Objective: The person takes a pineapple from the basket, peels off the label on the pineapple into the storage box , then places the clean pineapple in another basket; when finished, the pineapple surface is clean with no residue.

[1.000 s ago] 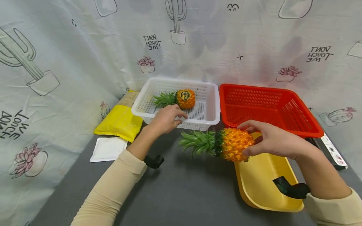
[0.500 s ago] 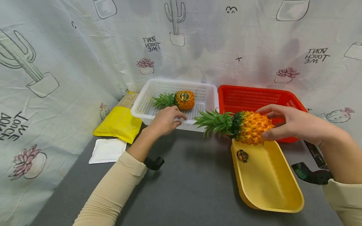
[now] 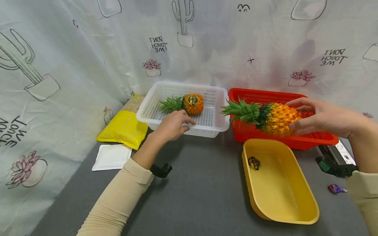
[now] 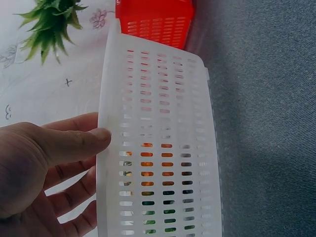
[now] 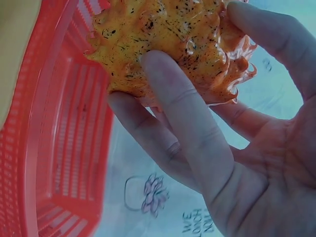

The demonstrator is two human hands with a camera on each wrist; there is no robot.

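Observation:
My right hand (image 3: pixel 327 119) grips the base of an orange pineapple (image 3: pixel 282 118) with thumb and fingertips. The pineapple lies sideways in the air over the red basket (image 3: pixel 307 142), its green leaves pointing left. In the right wrist view, the fingers spread around the bumpy skin (image 5: pixel 163 29). My left hand (image 3: pixel 175 124) holds the front rim of the white basket (image 3: pixel 211 129); in the left wrist view, the thumb lies on the rim (image 4: pixel 101 163) with the other fingers behind it. A smaller pineapple (image 3: pixel 193 104) with a black-and-gold label lies inside that basket.
A yellow bin (image 3: pixel 277 190) with a round black sticker (image 3: pixel 254 163) inside stands in front of the red basket. At left lie a yellow bag (image 3: pixel 124 127) and a white packet (image 3: pixel 112 157). A purple-wrapped candy (image 3: pixel 336 189) and a black-and-white box (image 3: pixel 344 152) are at right.
My right hand has carried the pineapple up, back and to the right, from above the yellow bin to over the red basket. My left hand has stayed at the white basket's rim.

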